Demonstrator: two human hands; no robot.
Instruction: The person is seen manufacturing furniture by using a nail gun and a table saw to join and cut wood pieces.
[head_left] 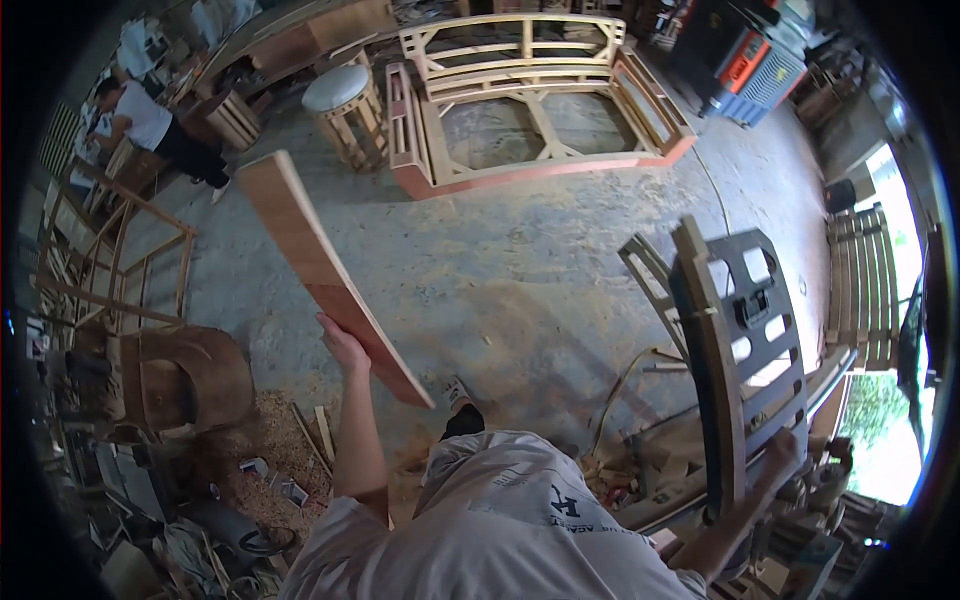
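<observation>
My left hand is closed around the lower part of a long flat wooden board. The board tilts up and away to the left, with a lighter upper part and a redder lower part. On the right, my right hand is at the lower part of a dark grey slotted panel. Its fingers are blurred, so their grip does not show. A wooden beam runs along the panel's left side.
A wooden sofa frame stands on the floor ahead, beside a round-topped stool. An orange and grey machine is at the back right. Another person bends at the far left. Sawdust and offcuts lie at lower left.
</observation>
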